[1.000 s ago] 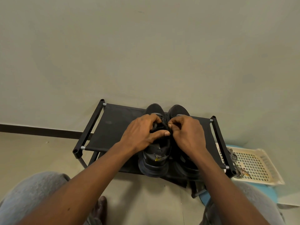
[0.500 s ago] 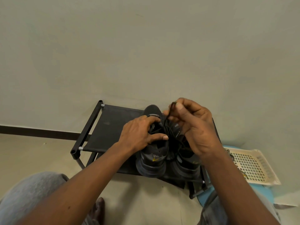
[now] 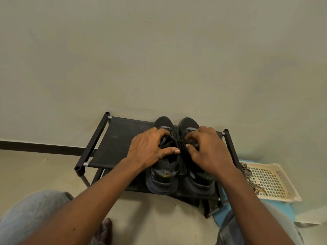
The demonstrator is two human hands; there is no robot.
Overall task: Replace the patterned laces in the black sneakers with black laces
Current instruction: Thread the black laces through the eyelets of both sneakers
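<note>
Head view: the left sneaker [image 3: 162, 181] and right sneaker [image 3: 200, 184], both black, stand side by side on a black shoe rack [image 3: 115, 144], toes toward the wall. The left hand [image 3: 150, 149] grips the left sneaker over its tongue. The right hand [image 3: 207, 152], fingers curled, pinches a black lace [image 3: 174, 141]. Patterned laces [image 3: 247, 174] lie in a cream basket [image 3: 276, 181].

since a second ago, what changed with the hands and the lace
The right hand rose half a second ago, drawing the black lace up above the right sneaker, and has now come back down to the eyelets, still pinching it. The left hand kept its grip on the left sneaker. Both sneakers, the rack and the basket with the patterned laces stayed put.
</note>
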